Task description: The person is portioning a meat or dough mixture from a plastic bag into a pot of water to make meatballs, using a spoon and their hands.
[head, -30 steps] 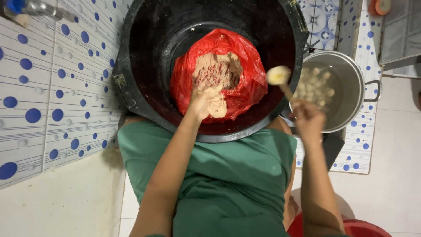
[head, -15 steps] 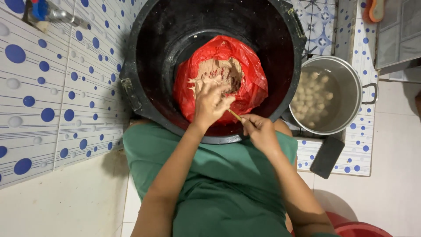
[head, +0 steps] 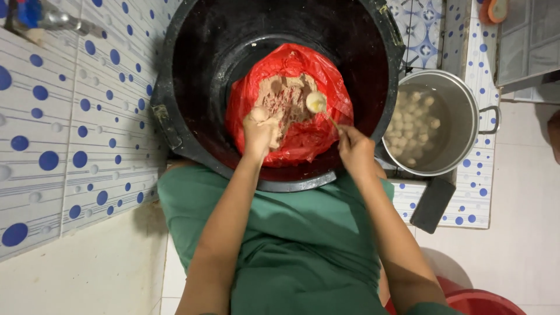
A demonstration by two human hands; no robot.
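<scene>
The left hand (head: pixel 261 131) is closed into a loose fist around a lump of pinkish-brown meat paste (head: pixel 286 96), with a rounded ball of it bulging out at the top of the fist. The rest of the paste lies just beyond the knuckles, inside an open red plastic bag (head: pixel 303 131) that sits in a large black tub (head: pixel 192 76). The right hand (head: pixel 354 153) pinches the handle of a spoon (head: pixel 318 105); its bowl hovers over the paste, just right of the left fist, and seems to carry a pale lump, though that is hard to make out. To the right of the tub stands a metal pot (head: pixel 466 105) of water with pale meatballs (head: pixel 411 125) floating in it.
</scene>
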